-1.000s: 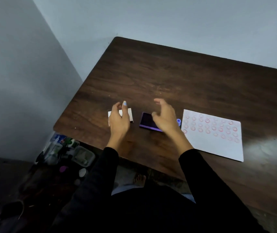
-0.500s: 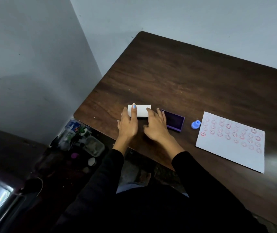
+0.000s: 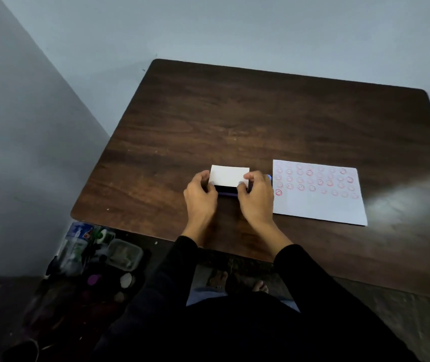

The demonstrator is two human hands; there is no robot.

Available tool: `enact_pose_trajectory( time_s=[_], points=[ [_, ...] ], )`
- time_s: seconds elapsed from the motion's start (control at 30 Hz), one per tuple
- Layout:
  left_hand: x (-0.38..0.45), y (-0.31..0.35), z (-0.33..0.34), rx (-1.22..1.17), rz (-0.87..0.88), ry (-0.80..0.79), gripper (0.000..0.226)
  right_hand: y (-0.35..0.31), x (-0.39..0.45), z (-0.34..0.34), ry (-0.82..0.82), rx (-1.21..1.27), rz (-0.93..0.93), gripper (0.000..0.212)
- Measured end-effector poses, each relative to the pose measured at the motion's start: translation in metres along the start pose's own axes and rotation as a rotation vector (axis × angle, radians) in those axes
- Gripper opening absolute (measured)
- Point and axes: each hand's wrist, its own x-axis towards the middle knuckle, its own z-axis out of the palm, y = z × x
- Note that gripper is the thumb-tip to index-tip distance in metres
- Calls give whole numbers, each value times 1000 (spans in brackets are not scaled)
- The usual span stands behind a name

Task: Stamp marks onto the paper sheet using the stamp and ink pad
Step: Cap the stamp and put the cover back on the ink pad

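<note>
Both hands hold a white rectangular lid [image 3: 229,175] tilted over the purple ink pad [image 3: 226,192], whose dark face and front rim show just beneath it. My left hand [image 3: 200,196] grips the lid's left end, my right hand [image 3: 256,195] its right end. A small blue stamp [image 3: 269,176] peeks out behind my right hand's fingers, mostly hidden. To the right lies the white paper sheet [image 3: 321,207] with several rows of red round smiley marks across its upper part.
The dark wooden table [image 3: 261,121] sits in a room corner, its left and near edges close to my hands. On the floor at lower left are bottles [image 3: 78,244] and a plastic container [image 3: 125,254]. My feet show under the table.
The white lid lay on the table left of the uncovered ink pad with my hands reaching it; now both hands hold it over the pad. The camera view has shifted.
</note>
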Motion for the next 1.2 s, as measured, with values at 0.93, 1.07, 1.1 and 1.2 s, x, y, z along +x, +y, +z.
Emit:
enact_pose_trajectory(
  time_s=[0.93,1.07,1.1,1.2],
  points=[
    [11,-5,2,153,-90,-73,35,17,2,1,-136,-12,76,33],
    [10,-4,4,157,-92,-73,37,17,4,1,-137,-9,87,36],
    [10,-3,5,157,-91,-75,37,17,3,1,-139,-17,82,37],
    [12,-1,5,150,-80,-88,39,14,0,-2,-64,-52,23,36]
  ],
)
